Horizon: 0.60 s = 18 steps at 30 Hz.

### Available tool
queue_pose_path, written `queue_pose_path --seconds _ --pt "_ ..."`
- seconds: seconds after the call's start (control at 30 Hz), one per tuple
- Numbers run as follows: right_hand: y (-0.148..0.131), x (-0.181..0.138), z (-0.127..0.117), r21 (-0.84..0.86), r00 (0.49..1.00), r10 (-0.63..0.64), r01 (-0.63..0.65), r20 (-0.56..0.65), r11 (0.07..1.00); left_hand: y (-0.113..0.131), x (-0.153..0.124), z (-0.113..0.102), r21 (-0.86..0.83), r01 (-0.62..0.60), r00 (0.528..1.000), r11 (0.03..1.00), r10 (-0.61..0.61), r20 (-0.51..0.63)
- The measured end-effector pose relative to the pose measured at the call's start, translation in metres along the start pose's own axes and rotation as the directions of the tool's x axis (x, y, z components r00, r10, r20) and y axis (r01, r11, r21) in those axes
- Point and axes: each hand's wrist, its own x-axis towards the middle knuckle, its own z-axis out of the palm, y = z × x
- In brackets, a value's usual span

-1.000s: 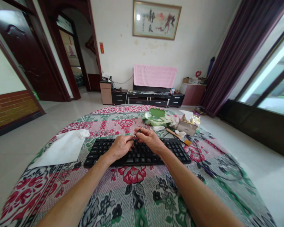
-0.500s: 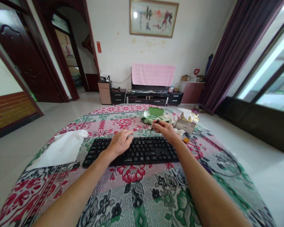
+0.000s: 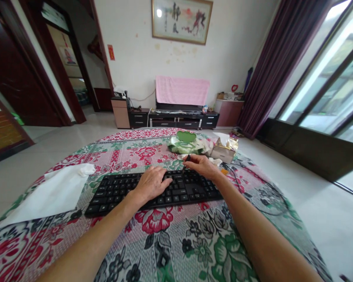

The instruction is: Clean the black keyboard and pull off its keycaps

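Observation:
A black keyboard (image 3: pixel 114 192) lies on the flowered tablecloth (image 3: pixel 161 239). My left hand (image 3: pixel 153 182) rests over its middle keys, fingers stretched forward and thumb apart, with nothing seen in it. At the keyboard's back edge, right of centre, my right hand (image 3: pixel 201 166) pinches a small black object (image 3: pixel 188 158). A thin tip points down from that object towards the keys. Its exact kind is too small to make out. My left hand and forearm cover part of the keys, and the right hand hides some at the right.
Behind the right hand are a green wipes packet (image 3: pixel 185 145) with a raised lid and a tissue box (image 3: pixel 223 152). A white cloth (image 3: pixel 53 192) lies at the left. Black cable (image 3: pixel 261 180) loops over the table's right side. A pink-covered television (image 3: pixel 182 91) stands beyond.
The view has turned slightly right, so the table's things sit further left. My left hand has flattened onto the keys. My right hand still pinches the black object, its tip now nearer the keyboard.

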Motion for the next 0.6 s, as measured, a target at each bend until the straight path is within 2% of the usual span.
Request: queue_pose_path --seconds 0.27,0.47,0.6 --pt "0.001 -0.001 0.001 -0.067 0.999 -0.029 0.031 0.043 0.997 -0.001 0.000 0.002 -0.032 0.013 1.000 0.999 -0.013 -0.005" --pt "0.005 0.000 0.008 -0.062 0.990 0.017 -0.026 -0.137 0.998 0.000 -0.001 0.001 -0.020 0.023 0.999 1.000 -0.023 0.027" --pt "0.007 0.000 0.014 -0.088 0.982 0.003 -0.020 -0.190 0.996 0.000 -0.005 -0.005 -0.097 0.002 0.990 0.995 0.012 0.139"
